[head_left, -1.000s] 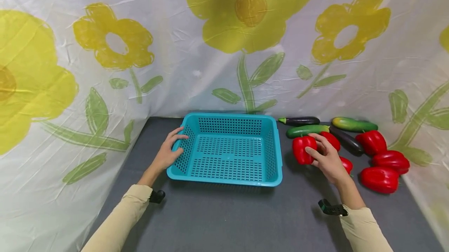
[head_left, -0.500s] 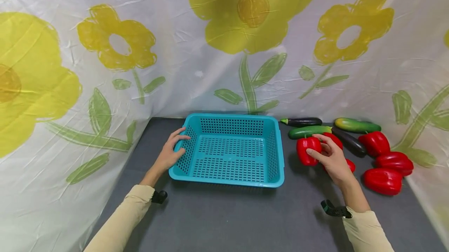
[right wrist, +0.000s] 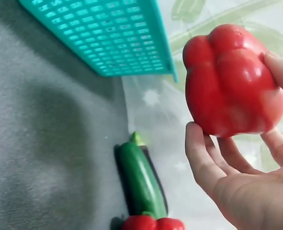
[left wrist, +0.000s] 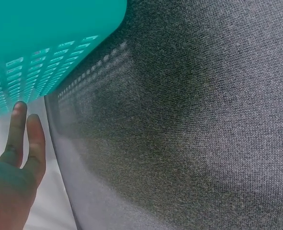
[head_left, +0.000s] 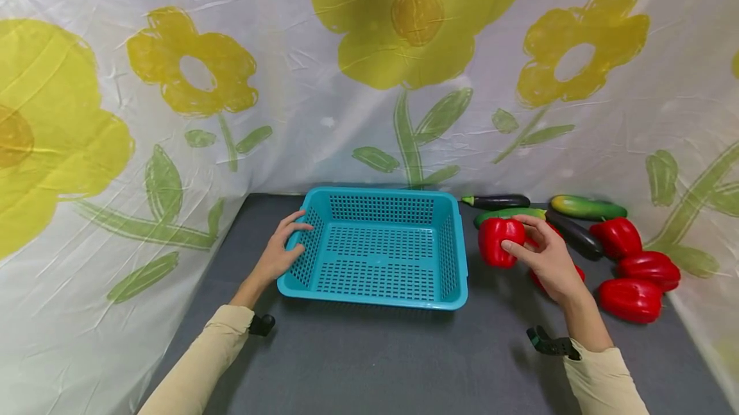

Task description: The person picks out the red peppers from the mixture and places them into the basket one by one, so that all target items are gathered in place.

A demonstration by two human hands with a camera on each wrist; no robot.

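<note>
In the head view my right hand (head_left: 551, 261) holds a red bell pepper (head_left: 498, 242) between thumb and fingers, just right of a blue plastic basket (head_left: 378, 303). The right wrist view shows the pepper (right wrist: 227, 91) raised, its lobed end toward the camera and the fingertips around its side. My left hand (head_left: 277, 251) is at the basket's left rim, fingers and thumb spread across it. Two extended fingers (left wrist: 36, 141) of that hand show beside the basket's perforated outer wall in the left wrist view.
Right of the basket lie a green cucumber (head_left: 502, 213), two dark eggplants (head_left: 498, 201), a yellow-green cucumber (head_left: 586, 207) and several more red bell peppers (head_left: 629, 299). A flower-printed cloth (head_left: 369, 120) hangs behind the grey table (head_left: 369, 364).
The right hand's bell pepper has shifted slightly left toward the basket and tilted, its stem no longer showing. The left hand and the basket keep their places.
</note>
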